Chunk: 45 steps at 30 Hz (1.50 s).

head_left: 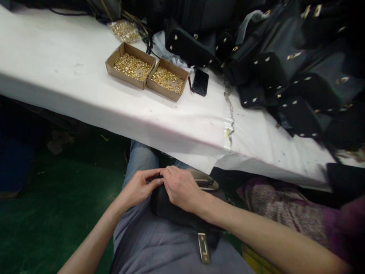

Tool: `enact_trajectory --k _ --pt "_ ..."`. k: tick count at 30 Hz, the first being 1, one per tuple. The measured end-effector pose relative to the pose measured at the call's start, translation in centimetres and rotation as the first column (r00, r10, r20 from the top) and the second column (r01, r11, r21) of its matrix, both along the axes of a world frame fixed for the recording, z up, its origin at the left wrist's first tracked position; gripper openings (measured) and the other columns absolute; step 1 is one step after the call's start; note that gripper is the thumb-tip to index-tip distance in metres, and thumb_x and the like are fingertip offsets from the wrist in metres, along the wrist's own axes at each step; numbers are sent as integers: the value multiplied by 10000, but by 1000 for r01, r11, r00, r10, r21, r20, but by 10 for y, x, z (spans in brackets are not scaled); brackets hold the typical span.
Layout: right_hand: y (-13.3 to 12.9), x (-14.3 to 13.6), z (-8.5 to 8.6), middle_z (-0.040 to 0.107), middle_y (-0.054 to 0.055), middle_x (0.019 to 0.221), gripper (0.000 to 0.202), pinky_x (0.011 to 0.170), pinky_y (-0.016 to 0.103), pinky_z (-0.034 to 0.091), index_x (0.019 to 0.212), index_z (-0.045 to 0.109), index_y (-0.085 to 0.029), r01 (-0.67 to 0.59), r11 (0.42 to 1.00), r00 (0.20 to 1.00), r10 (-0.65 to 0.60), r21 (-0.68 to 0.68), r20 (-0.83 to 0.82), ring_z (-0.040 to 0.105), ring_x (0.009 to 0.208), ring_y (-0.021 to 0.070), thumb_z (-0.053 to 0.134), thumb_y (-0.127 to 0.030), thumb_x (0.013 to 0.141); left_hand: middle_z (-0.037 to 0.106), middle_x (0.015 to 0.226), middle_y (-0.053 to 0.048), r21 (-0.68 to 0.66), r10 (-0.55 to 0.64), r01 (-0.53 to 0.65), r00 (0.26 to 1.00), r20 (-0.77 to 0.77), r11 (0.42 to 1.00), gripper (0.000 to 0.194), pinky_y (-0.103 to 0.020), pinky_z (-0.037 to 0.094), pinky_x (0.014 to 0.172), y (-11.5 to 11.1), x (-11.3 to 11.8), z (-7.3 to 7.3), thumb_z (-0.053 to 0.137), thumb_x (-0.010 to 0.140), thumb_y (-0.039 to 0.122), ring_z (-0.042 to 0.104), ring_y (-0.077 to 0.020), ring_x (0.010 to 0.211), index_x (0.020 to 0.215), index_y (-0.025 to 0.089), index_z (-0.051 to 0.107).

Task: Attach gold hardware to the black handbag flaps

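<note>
A black handbag (171, 209) lies across my lap, its zipped opening with beige edging showing beyond my right wrist. My left hand (142, 186) pinches the left end of the bag between thumb and fingers. Bent over the same end, my right hand (181, 186) has its fingers closed, their tips meeting those of the left. Whatever small piece lies between the right fingertips is hidden. A gold metal clasp plate (203, 248) hangs from the bag toward my body.
Two cardboard boxes (129, 82) of small gold fittings stand on the white table (85, 95), a plastic bag of fittings (125, 31) behind them. A phone (200, 82) lies beside. Black bags (299, 83) pile up at the right. Another person's patterned sleeve (285, 209) is close by.
</note>
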State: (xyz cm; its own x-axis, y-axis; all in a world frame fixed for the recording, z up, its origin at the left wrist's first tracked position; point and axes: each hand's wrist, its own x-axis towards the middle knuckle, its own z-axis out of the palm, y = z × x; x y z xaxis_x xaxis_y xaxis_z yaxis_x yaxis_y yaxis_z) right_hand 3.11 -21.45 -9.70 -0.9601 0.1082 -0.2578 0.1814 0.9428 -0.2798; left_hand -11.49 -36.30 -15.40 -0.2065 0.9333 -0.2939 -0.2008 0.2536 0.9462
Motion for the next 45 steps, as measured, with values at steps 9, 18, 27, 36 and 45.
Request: enact_trajectory --k 9,18,27,36,45 --pt "0 12 -8 695 105 1081 118 842 409 513 1177 649 -149 44 996 997 -49 -78 -62 634 1017 283 566 -127 1095 832 999 2 -17 -118 119 938 -326 993 225 -272 550 795 6 -12 10 773 1001 267 744 -178 876 1222 251 816" --pt "5 14 -2 738 105 1151 229 989 406 565 1237 676 -173 121 925 990 -139 -361 -24 700 1076 264 574 -82 1054 850 1112 -18 60 -92 135 883 -460 989 221 -315 584 925 6 -10 6 758 974 115 797 -208 1035 1145 236 827" --pt "7 16 -8 764 29 1009 251 867 346 545 1046 656 -212 229 857 945 -310 -461 -107 728 942 231 750 -29 901 831 1121 -56 27 -161 266 656 -738 964 544 -325 621 755 -22 0 -14 500 1123 149 808 -213 904 1652 279 507" --pt "-5 26 -20 702 33 896 152 743 341 503 1022 614 -211 49 947 934 -157 -318 -321 673 803 219 637 -61 1008 721 998 -74 -81 -225 433 293 -929 898 158 -416 582 751 -6 -17 7 538 1099 201 694 -271 928 1133 188 692" --pt "2 31 2 791 29 1055 182 864 326 595 1044 684 -230 129 813 929 -300 -568 -217 762 962 207 717 -63 977 743 1062 -118 205 49 412 357 -933 888 197 -387 643 820 -29 1 -12 513 1091 152 716 -237 916 1213 143 667"
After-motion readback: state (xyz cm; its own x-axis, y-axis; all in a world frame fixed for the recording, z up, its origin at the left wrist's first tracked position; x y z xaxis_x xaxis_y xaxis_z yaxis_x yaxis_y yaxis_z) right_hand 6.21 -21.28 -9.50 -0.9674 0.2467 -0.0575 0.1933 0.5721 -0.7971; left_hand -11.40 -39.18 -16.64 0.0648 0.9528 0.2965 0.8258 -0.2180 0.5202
